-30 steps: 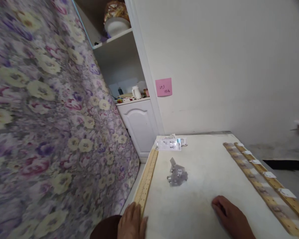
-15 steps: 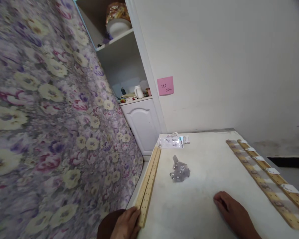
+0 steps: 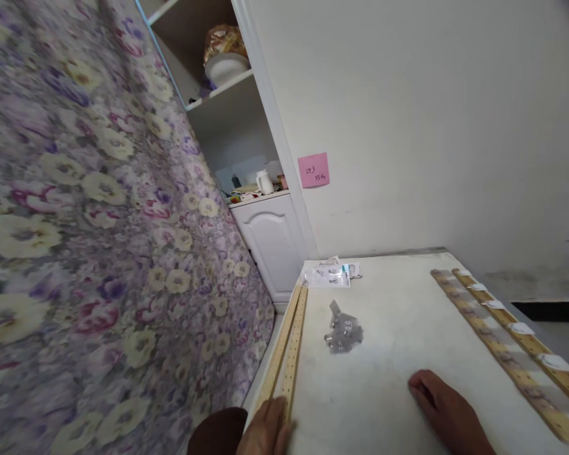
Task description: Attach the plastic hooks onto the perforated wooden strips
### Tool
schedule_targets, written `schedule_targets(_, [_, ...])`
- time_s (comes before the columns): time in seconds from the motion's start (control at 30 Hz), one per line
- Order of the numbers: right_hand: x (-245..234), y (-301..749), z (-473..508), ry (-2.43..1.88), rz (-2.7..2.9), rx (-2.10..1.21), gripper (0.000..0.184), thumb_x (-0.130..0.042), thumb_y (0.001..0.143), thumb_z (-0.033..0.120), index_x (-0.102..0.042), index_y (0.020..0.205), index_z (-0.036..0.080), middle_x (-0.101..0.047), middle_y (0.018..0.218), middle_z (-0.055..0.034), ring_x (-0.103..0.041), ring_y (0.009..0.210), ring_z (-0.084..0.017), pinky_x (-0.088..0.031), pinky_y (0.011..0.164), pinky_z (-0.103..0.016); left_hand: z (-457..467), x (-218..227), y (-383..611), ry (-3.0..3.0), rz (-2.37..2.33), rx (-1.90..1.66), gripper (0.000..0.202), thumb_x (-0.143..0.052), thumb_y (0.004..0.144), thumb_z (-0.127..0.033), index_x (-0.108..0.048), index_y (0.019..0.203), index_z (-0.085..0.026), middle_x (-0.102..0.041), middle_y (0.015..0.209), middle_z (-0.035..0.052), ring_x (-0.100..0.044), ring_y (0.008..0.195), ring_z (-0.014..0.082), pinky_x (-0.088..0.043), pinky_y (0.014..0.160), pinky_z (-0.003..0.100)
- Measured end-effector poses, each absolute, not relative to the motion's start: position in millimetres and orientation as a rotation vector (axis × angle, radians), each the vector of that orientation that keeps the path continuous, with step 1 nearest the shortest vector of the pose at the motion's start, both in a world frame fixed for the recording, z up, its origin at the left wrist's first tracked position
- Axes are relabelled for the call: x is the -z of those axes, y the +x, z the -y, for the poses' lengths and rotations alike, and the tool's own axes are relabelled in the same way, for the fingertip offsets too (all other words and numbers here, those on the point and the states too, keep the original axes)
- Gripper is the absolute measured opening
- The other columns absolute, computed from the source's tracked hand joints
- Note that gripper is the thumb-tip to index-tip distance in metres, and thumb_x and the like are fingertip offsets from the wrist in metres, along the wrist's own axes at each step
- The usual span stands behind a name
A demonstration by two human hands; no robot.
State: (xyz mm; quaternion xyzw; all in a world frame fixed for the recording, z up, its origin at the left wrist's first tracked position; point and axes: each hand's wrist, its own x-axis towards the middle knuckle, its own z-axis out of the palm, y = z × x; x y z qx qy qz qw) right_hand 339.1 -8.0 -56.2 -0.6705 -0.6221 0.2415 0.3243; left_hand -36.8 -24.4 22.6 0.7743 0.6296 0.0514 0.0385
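Note:
Two long pale wooden strips with rows of small holes lie along the table's left edge. My left hand (image 3: 264, 428) is closed over the near end of the inner wooden strip (image 3: 291, 360), its fingers slightly blurred and covering that end. The outer strip (image 3: 279, 354) lies beside it, with a narrow gap widening toward me. My right hand (image 3: 446, 407) rests on the white tabletop (image 3: 360, 404), fingers curled in a loose fist with nothing visible in them. Between the hands, farther off, sits a small pile of clear plastic packets (image 3: 345, 332).
Clear packaging with printed card (image 3: 326, 275) lies at the table's far left corner. Along the right side run two more wooden strips (image 3: 502, 360), with white pieces (image 3: 521, 328) on the outer one. A floral curtain (image 3: 123, 253) hangs left; a white cabinet (image 3: 275, 246) stands behind.
My left hand has moved right, and the inner strip's near end has swung right with it, opening a gap between the strips. My right hand stays in place.

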Motion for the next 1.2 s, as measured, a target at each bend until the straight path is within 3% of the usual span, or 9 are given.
schedule_targets(0.17, [59, 338, 6, -1.732, 1.636, -0.623, 0.025, -0.034, 0.088, 0.041, -0.052, 0.082, 0.025, -0.064, 0.077, 0.0011, -0.060, 0.070, -0.016, -0.042, 0.065, -0.026, -9, -20, 2, 2.235, -2.209, 0.133, 0.051, -0.038, 0.090, -0.024, -0.039, 0.139, -0.010, -0.051, 0.136, 0.0180, -0.049, 0.125, 0.0248, -0.039, 0.104, 0.034])
schedule_targets(0.33, [60, 338, 4, -1.694, 1.612, -0.606, 0.025, -0.036, 0.086, 0.042, -0.053, 0.080, 0.025, -0.064, 0.074, 0.0012, -0.060, 0.066, -0.016, -0.042, 0.063, -0.025, -36, -21, 30, 2.170, -2.403, 0.250, 0.051, -0.027, 0.091, -0.012, -0.034, 0.141, -0.013, -0.050, 0.132, 0.0245, -0.065, 0.101, 0.0276, -0.052, 0.075, 0.035])
schedule_targets(0.43, [57, 338, 5, -1.681, 1.589, -0.594, 0.023, -0.039, 0.084, 0.040, -0.055, 0.078, 0.025, -0.064, 0.072, 0.0021, -0.060, 0.065, -0.015, -0.043, 0.062, -0.025, -38, -20, 30, 2.228, -2.388, 0.164, 0.050, -0.027, 0.092, -0.014, -0.034, 0.141, -0.011, -0.051, 0.130, 0.0257, -0.068, 0.093, 0.0276, -0.052, 0.070, 0.035])
schedule_targets(0.53, [53, 337, 6, -1.672, 1.571, -0.591, 0.022, -0.040, 0.083, 0.039, -0.056, 0.077, 0.025, -0.063, 0.068, 0.0027, -0.059, 0.062, -0.016, -0.042, 0.060, -0.025, -32, -14, 19, 2.247, -2.364, 0.019, 0.048, -0.026, 0.094, -0.019, -0.034, 0.140, -0.011, -0.051, 0.130, 0.0245, -0.069, 0.090, 0.0260, -0.053, 0.070, 0.036])
schedule_targets(0.63, [50, 338, 4, -1.606, 1.469, -0.619, 0.026, -0.043, 0.082, 0.044, -0.059, 0.078, 0.025, -0.066, 0.070, 0.0010, -0.061, 0.065, -0.017, -0.045, 0.062, -0.026, -21, -4, 6, 2.305, -2.270, -0.205, 0.049, -0.027, 0.095, -0.026, -0.032, 0.142, -0.014, -0.051, 0.134, 0.0202, -0.062, 0.109, 0.0258, -0.052, 0.083, 0.036])
schedule_targets(0.77, [47, 349, 3, -1.556, 1.078, -0.702, 0.044, -0.049, 0.078, 0.053, -0.060, 0.103, 0.020, -0.070, 0.096, -0.0063, -0.065, 0.084, -0.021, -0.051, 0.075, -0.028, -6, 8, -4, 2.488, -2.002, -0.493, 0.053, -0.035, 0.092, -0.022, -0.028, 0.145, -0.022, -0.045, 0.143, 0.0116, -0.044, 0.131, 0.0246, -0.042, 0.102, 0.037])
schedule_targets(0.9, [46, 363, 8, -1.538, 0.776, -0.709, 0.065, -0.047, 0.080, 0.060, -0.045, 0.129, 0.018, -0.053, 0.132, -0.0113, -0.058, 0.109, -0.025, -0.046, 0.091, -0.034, 3, 12, 2, 2.717, -1.543, -0.499, 0.070, -0.044, 0.083, -0.007, -0.022, 0.146, -0.028, -0.047, 0.142, 0.0100, -0.045, 0.129, 0.0237, -0.042, 0.103, 0.037])
schedule_targets(1.0, [45, 371, 18, -1.566, 0.696, -0.666, 0.068, -0.043, 0.082, 0.061, -0.039, 0.135, 0.018, -0.052, 0.132, -0.0120, -0.053, 0.115, -0.027, -0.040, 0.099, -0.040, 1, 14, 13, 2.778, -1.339, -0.512, 0.073, -0.049, 0.080, -0.007, -0.025, 0.145, -0.030, -0.050, 0.137, 0.0099, -0.047, 0.126, 0.0244, -0.043, 0.102, 0.039])
schedule_targets(1.2, [48, 383, 39, -1.665, 0.759, -0.634, 0.064, -0.045, 0.079, 0.064, -0.050, 0.121, 0.016, -0.058, 0.123, -0.0139, -0.056, 0.110, -0.029, -0.042, 0.097, -0.043, -16, 3, 32, 2.716, -1.361, -0.531, 0.049, -0.044, 0.085, -0.009, -0.049, 0.130, -0.027, -0.061, 0.118, 0.0082, -0.056, 0.106, 0.0213, -0.045, 0.094, 0.038])
